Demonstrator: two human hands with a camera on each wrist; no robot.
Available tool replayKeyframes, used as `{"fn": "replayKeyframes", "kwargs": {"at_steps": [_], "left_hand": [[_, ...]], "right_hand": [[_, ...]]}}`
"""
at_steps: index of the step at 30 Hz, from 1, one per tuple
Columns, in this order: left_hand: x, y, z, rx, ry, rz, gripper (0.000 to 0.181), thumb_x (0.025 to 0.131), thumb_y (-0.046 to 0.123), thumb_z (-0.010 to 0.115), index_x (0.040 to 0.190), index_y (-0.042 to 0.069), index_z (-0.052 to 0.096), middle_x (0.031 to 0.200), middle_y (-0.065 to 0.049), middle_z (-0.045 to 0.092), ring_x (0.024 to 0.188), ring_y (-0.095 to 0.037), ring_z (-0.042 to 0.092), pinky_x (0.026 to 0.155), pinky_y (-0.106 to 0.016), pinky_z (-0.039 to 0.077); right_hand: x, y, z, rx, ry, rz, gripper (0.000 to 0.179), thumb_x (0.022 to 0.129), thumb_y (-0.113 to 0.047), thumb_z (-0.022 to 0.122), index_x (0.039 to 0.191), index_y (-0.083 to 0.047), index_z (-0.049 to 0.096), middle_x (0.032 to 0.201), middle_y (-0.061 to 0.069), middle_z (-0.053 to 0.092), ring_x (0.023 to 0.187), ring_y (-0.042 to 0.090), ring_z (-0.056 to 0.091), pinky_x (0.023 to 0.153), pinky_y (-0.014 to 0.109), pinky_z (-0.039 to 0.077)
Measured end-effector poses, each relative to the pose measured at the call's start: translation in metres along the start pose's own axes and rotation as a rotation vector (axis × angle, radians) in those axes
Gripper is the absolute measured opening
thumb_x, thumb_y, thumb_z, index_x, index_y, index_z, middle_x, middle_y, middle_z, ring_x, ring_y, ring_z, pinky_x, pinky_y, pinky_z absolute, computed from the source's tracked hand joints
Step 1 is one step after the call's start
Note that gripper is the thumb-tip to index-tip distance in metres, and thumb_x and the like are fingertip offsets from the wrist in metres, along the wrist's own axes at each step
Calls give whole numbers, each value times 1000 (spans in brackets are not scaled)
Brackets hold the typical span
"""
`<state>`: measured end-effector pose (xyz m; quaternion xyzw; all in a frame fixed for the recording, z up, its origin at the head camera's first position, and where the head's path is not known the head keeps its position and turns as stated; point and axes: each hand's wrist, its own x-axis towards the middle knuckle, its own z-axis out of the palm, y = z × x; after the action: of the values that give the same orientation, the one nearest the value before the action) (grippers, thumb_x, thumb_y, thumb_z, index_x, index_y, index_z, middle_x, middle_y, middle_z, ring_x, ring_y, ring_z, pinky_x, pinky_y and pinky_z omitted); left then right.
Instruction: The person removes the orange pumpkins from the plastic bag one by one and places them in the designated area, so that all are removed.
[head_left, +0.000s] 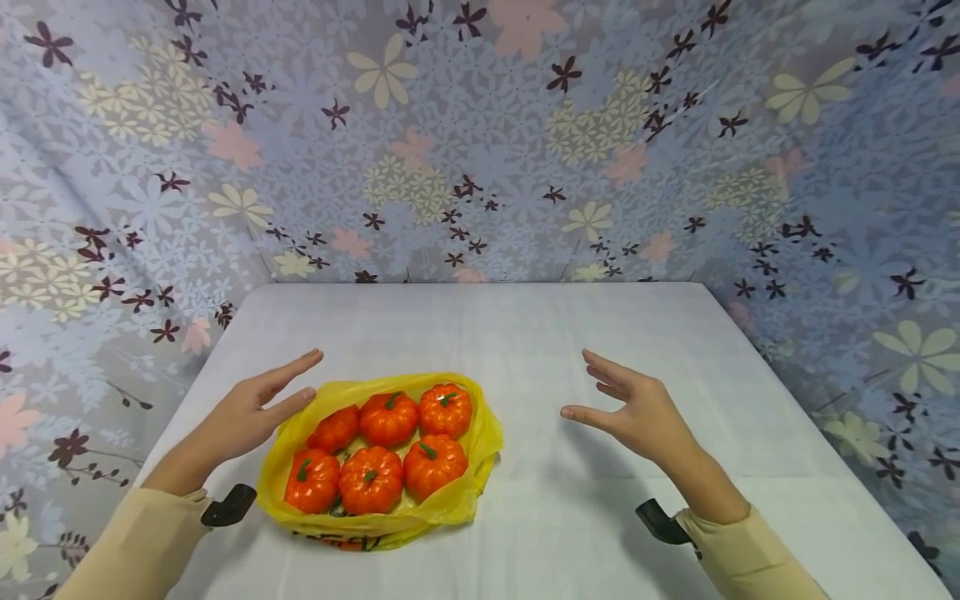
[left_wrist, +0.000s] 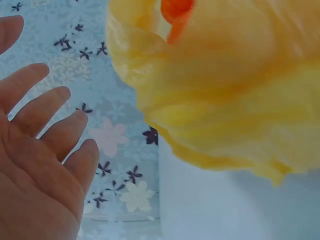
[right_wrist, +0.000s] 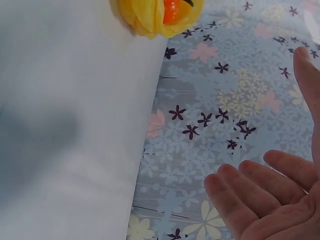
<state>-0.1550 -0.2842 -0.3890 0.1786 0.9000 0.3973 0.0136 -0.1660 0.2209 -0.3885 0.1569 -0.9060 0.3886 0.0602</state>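
1. Flowered cloth (head_left: pixel 465 150) hangs behind and beside a counter (head_left: pixel 570 333) spread with white fabric.
2. On the counter's left half sits a yellow bag (head_left: pixel 486 437), its mouth wide open and its thin rim crumpled outward.
3. Six glossy orange pumpkins (head_left: pixel 371 481) lie inside it in two rows of three; five show green stems, while the far-left one is turned so that no stem can be seen.
4. The left hand (head_left: pixel 251 412) hovers beside the bag's left rim. Its fingers are slightly spread and gently bent, with the thumb held apart; they pinch nothing, and the left wrist view shows a gap between them and the plastic.
5. The right hand (head_left: pixel 637 412) hangs over bare fabric, well apart from the bag. Its fingers lie close to one another, thumb away from them, and hold nothing.
6. As I judge it, the step in hand is a pause with both hands ready and no grip made.
7. Lifting a pumpkin would call for the right hand to cross leftward and close round its sides, while the left steadies the flimsy rim, which could otherwise snag or fold inward.
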Motion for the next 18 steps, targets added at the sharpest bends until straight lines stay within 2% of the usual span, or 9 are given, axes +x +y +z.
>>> {"fn": "replayKeyframes", "kwargs": {"at_steps": [5,10,14,18], "left_hand": [[-4,-8,0,-3,2,-54,57,104,27,57,156,11,38,159,-17,35,142,-47,33,107,-69,31],[-7,-20,1,-1,-3,-79,58,105,26,55,156,7,36,158,-21,34,139,-49,37,104,-66,36],[-10,-26,6,-23,-15,-100,57,105,28,55,155,6,38,158,-20,34,142,-48,32,107,-65,34],[-11,-30,11,-24,-30,-115,58,105,29,55,154,3,39,157,-21,36,143,-47,32,108,-63,32]], "right_hand": [[-1,1,6,41,-3,-2,90,74,-49,87,148,-12,52,143,12,56,119,32,63,95,42,54],[-1,3,14,68,-16,14,92,73,-50,87,149,-14,51,143,10,57,119,32,63,94,43,55],[0,1,23,94,-22,3,91,72,-51,88,148,-14,52,143,8,57,119,30,63,95,41,54],[0,-2,33,123,-44,-16,91,72,-48,89,148,-13,53,143,8,57,120,29,63,97,44,53]]}}
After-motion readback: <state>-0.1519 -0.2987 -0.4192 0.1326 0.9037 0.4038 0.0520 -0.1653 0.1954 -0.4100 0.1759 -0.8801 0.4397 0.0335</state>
